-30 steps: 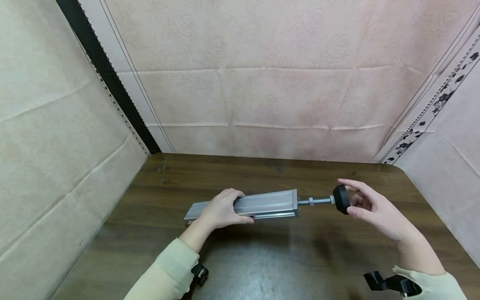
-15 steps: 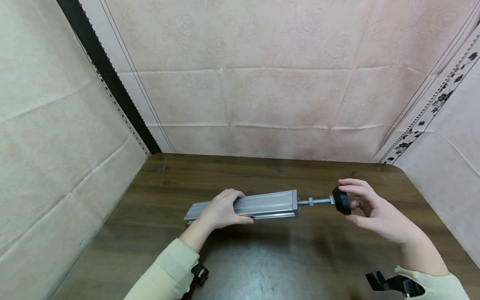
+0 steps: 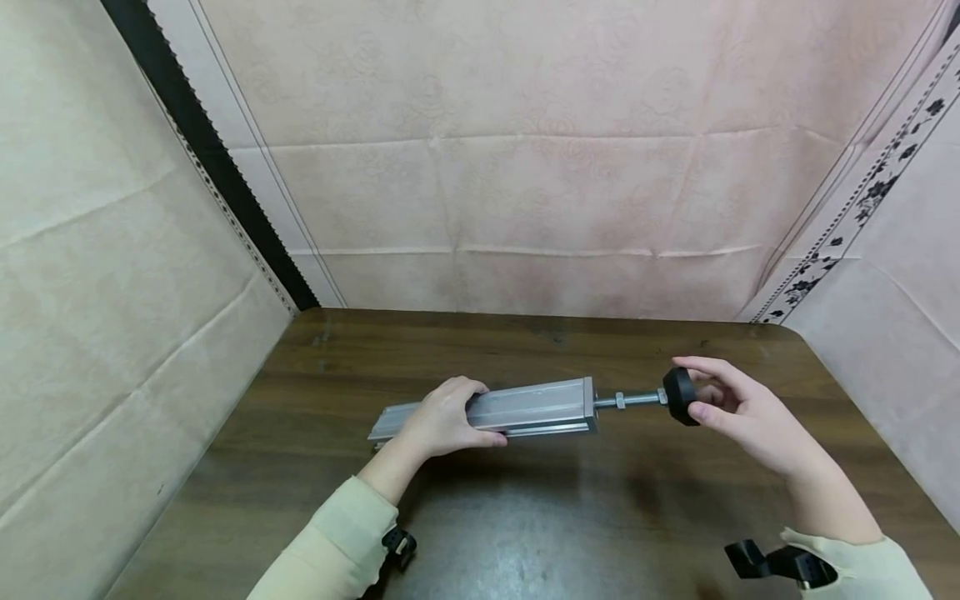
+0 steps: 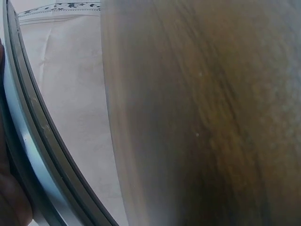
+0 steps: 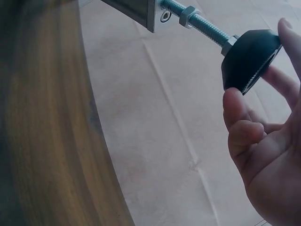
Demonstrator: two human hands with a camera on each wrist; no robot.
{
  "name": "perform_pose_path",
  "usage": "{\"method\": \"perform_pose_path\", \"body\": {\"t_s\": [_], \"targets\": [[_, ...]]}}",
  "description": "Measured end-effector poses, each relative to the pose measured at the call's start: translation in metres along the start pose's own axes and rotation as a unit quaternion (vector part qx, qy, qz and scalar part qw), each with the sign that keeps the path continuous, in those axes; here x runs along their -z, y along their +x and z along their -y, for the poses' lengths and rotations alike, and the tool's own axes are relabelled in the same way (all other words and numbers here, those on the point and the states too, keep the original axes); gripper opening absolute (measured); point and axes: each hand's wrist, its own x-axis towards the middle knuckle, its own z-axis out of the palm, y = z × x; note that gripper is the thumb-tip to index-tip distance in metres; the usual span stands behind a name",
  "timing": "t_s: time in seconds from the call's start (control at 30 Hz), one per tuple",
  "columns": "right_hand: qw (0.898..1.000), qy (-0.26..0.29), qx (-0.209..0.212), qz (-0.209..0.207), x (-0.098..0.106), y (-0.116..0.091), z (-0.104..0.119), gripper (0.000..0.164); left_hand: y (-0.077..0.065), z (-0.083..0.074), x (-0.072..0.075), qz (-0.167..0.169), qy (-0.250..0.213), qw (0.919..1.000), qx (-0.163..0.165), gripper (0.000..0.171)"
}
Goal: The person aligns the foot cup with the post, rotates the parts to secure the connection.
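Head view: over the table (image 3: 570, 533), the left grip (image 3: 444, 421) clasps the bar (image 3: 540, 406); the right grip (image 3: 750, 427) pinches the foot (image 3: 679, 397), nearer the table's right edge.

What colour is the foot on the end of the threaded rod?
The foot is black; it shows best in the right wrist view.

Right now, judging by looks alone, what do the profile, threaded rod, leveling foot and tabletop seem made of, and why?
Profile: satin silver-grey metal, probably aluminium, with long straight grooves.
Threaded rod: shiny metal, perhaps plated steel; its threads glint.
Leveling foot: dull black, smooth-surfaced; plastic or rubber, unclear which.
Tabletop: wood or wood-look laminate; brown grain streaks, soft sheen.
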Motion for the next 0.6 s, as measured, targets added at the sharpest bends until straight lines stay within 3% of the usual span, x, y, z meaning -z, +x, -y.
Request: {"method": "perform_pose_path", "body": {"t_s": [0.13, 0.2, 0.3, 0.4, 0.53, 0.6], "targets": [[1.0, -0.015, -0.007, 0.0, 0.0, 0.0, -0.001, 0.055, 0.0, -0.001, 0.001, -0.001, 0.005, 1.0, 0.004, 0.077], [1.0, -0.009, -0.001, 0.015, 0.001, 0.0, -0.002, 0.063, 0.0, -0.001, 0.002, -0.003, 0.005, 1.0, 0.004, 0.077], [0.997, 0.037, 0.031, 0.054, 0.002, -0.001, -0.004, 0.082, 0.0, -0.001, 0.003, -0.005, 0.004, 1.0, 0.006, 0.077], [0.988, 0.095, 0.082, 0.086, 0.002, 0.001, -0.007, 0.096, 0.0, 0.0, 0.003, -0.005, 0.001, 0.9999, 0.009, 0.076], [0.974, 0.136, 0.15, 0.102, 0.0, 0.004, -0.011, 0.095, 0.0, 0.001, 0.003, -0.002, -0.002, 0.9999, 0.012, 0.076], [0.974, 0.123, 0.16, 0.1, 0.0, 0.004, -0.012, 0.091, 0.0, 0.001, 0.002, 0.001, -0.003, 0.9999, 0.014, 0.076]]}}
